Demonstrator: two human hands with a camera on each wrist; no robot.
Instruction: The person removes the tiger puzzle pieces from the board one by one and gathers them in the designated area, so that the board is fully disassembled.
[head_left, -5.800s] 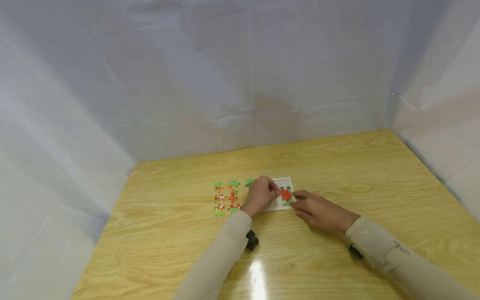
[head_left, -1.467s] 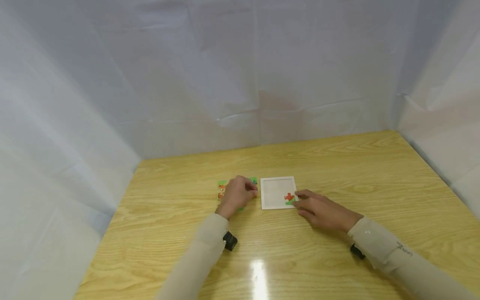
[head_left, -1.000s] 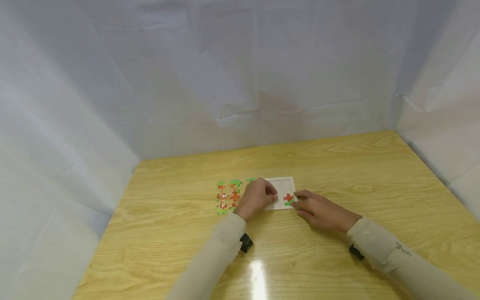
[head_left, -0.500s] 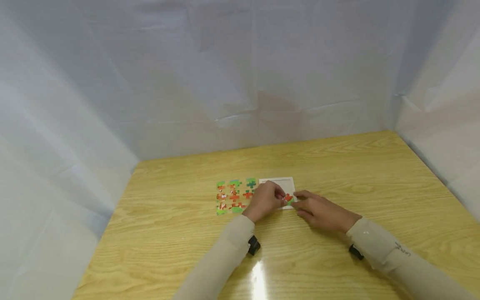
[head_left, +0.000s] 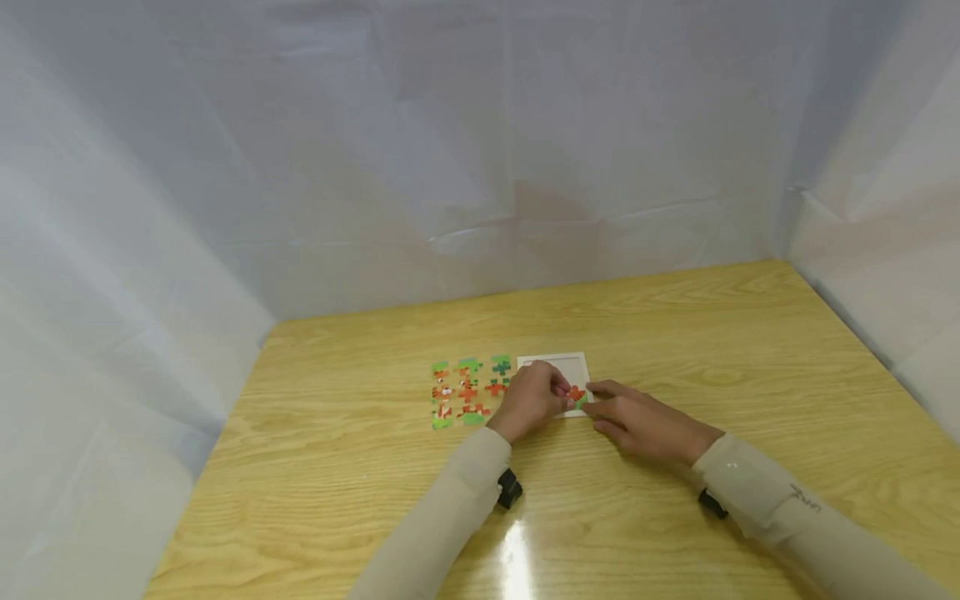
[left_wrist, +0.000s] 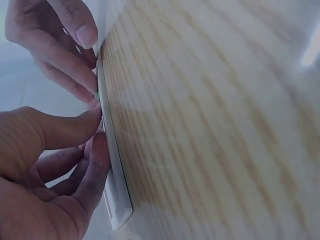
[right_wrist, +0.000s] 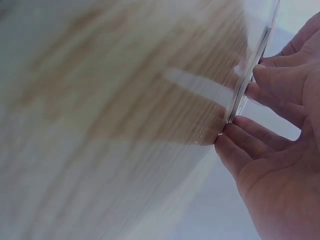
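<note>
A shallow white puzzle frame (head_left: 551, 358) lies on the wooden table. In its lower right corner sits one orange and green jigsaw piece (head_left: 576, 393). My left hand (head_left: 531, 400) is over the frame with its fingers bent, fingertips at that piece's left side. In the left wrist view its thumb and forefinger (left_wrist: 100, 145) touch the frame area, a small gap between them; whether they pinch the piece is hidden. My right hand (head_left: 637, 421) rests its extended fingertips on the frame's right edge, its thumb apart from the other fingers in the left wrist view.
Left of the frame, several loose jigsaw pieces (head_left: 468, 392) lie in rows on the table (head_left: 337, 467); my left hand may cover some. White sheeting (head_left: 480, 167) hangs behind the table and at both sides. Dark wrist cameras sit under both cuffs.
Earlier, more orange puzzle showed in the frame; an orange piece now lies among the loose ones. My left hand went from those pieces rightward to the piece still framed. My right hand stayed.
</note>
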